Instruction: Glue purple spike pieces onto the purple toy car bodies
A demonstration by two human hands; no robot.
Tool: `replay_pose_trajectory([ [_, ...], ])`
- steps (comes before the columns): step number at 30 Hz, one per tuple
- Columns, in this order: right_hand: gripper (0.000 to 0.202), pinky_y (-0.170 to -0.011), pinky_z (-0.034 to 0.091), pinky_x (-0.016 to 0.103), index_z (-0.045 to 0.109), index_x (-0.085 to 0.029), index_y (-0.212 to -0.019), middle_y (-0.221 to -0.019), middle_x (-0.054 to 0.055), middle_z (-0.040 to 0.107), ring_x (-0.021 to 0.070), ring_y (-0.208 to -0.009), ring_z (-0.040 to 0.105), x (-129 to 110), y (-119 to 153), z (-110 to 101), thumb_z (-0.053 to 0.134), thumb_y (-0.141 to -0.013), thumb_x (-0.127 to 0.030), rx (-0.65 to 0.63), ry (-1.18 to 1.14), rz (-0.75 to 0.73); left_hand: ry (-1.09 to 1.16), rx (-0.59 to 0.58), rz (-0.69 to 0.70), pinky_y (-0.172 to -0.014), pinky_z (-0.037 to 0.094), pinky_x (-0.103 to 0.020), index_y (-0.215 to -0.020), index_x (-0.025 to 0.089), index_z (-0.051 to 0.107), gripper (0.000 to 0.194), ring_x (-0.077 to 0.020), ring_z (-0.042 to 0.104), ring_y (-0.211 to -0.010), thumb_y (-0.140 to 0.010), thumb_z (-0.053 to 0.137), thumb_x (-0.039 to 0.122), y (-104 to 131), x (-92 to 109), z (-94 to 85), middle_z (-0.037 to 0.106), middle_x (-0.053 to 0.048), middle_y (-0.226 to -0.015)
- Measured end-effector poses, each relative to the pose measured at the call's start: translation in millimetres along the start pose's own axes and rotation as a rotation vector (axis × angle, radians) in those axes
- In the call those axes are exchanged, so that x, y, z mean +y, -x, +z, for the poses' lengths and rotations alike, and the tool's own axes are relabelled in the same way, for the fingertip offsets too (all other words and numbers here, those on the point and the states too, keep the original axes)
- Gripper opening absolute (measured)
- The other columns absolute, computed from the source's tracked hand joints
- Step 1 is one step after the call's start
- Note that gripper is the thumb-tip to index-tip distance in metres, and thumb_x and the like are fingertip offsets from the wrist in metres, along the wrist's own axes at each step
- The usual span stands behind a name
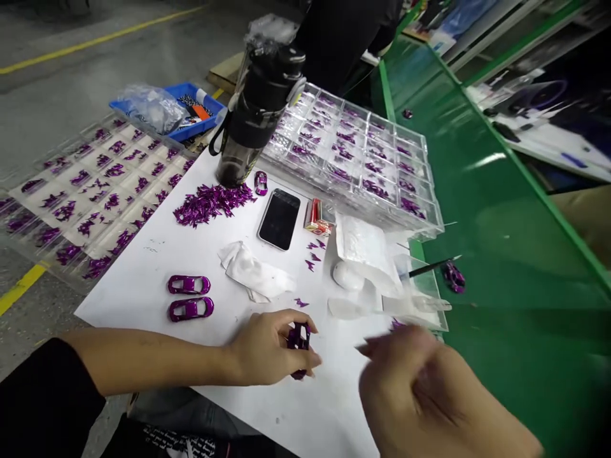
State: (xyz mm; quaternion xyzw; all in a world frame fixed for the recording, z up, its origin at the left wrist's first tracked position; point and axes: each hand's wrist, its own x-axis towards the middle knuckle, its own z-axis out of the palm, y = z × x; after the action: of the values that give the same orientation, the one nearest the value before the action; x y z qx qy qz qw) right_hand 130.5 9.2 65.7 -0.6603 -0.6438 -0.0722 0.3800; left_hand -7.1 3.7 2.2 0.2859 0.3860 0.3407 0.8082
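My left hand [274, 350] grips a purple toy car body [300, 340] between thumb and fingers, just above the white work surface [229, 407]. Close to the camera, my right hand [420, 388] is blurred, its fingers curled together. A small dark tip shows at those fingers, but what it belongs to is unclear. Two more purple car bodies [189, 297] lie side by side to the left. Loose pointed purple pieces [312, 256] are scattered ahead of my hands, and a large purple heap [210, 203] lies farther back.
A crumpled white cloth [255, 273], a phone [280, 219], a small red box [319, 216] and a black bottle [252, 114] occupy the surface. Clear compartment trays [344, 165] hold purple pieces behind; another tray [109, 178] is left. A green conveyor-like surface [501, 254] runs along the right.
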Motion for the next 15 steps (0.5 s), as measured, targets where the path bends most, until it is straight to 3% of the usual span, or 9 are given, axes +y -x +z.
replay_pose_trajectory([
  [1,0.035,-0.051,0.031,0.030,0.064,-0.023,-0.067,-0.046,-0.002,0.053,0.0127,-0.043,0.039,-16,-12,10,0.062,-0.098,-0.039,-0.032,-0.023,-0.076,-0.019,-0.003,0.019,-0.062,0.054,-0.029,-0.097,0.018,0.066,0.029,-0.0145,0.067,-0.061,-0.071,0.078,0.013,0,0,-0.5,0.067,0.002,-0.071],
  [4,0.023,-0.062,0.048,0.026,0.065,-0.022,-0.080,-0.076,0.001,0.073,0.0155,-0.066,0.067,-64,-56,64,0.062,-0.099,-0.035,-0.550,-0.190,-0.219,-0.053,-0.017,0.054,-0.058,0.051,-0.027,-0.092,0.017,0.065,0.024,-0.0151,0.066,-0.060,-0.071,0.075,0.014,0,0,-1.4,0.064,0.002,-0.068],
  [6,0.006,-0.077,0.052,0.028,0.068,-0.019,-0.098,-0.097,0.006,0.077,0.0186,-0.085,0.072,-88,-80,106,0.064,-0.097,-0.024,-0.787,-0.046,-0.243,-0.051,-0.020,0.041,-0.054,0.050,-0.026,-0.096,0.018,0.065,0.027,-0.0146,0.065,-0.057,-0.071,0.075,0.017,-1,-1,-1.8,0.061,0.003,-0.067],
  [10,0.014,-0.083,0.053,0.033,0.068,-0.014,-0.106,-0.114,0.015,0.074,0.0266,-0.100,0.071,-109,-95,164,0.067,-0.095,-0.024,-0.863,0.074,-0.267,-0.016,-0.074,0.026,-0.053,0.051,-0.027,-0.099,0.019,0.065,0.030,-0.0135,0.063,-0.053,-0.071,0.075,0.017,-5,-3,-2.4,0.060,0.005,-0.066],
  [15,0.018,-0.085,0.051,0.036,0.069,-0.013,-0.109,-0.120,0.019,0.069,0.0308,-0.107,0.068,-109,-86,178,0.058,-0.099,-0.023,-0.889,0.166,-0.304,0.043,-0.059,0.098,-0.053,0.048,-0.024,-0.085,0.020,0.061,0.017,-0.0108,0.061,-0.056,-0.073,0.070,0.010,-8,-8,-2.7,0.059,0.004,-0.066],
])
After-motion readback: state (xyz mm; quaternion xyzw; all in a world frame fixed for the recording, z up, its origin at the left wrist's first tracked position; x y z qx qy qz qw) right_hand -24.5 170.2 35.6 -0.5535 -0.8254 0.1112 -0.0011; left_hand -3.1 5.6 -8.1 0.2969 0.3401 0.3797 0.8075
